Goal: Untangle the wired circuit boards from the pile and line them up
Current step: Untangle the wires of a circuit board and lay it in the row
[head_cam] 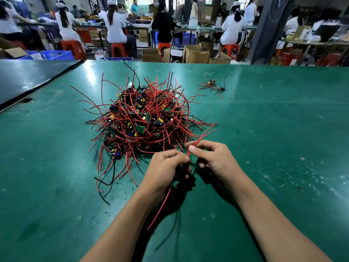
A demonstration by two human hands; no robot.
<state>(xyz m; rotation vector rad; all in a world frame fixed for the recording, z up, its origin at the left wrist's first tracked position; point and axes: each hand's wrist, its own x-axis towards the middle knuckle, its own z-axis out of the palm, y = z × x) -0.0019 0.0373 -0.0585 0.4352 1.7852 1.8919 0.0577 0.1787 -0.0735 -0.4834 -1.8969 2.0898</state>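
A tangled pile of small green circuit boards [145, 118] with red and black wires lies in the middle of the green table [273, 129]. Just in front of the pile, my left hand [166, 167] grips a bundle of wires; any board in it is hidden by the fingers, and a red wire [160, 207] and a black one hang down from it. My right hand [209, 156] pinches red wires [202, 137] that run up and to the right. The two hands are almost touching. A separated wired board or two [212, 83] lie at the far right of the pile.
A dark table [28, 76] adjoins at the left, with a gap between the two. Beyond the far edge are cardboard boxes [196, 55], blue crates [56, 54], red stools and several seated people at other benches.
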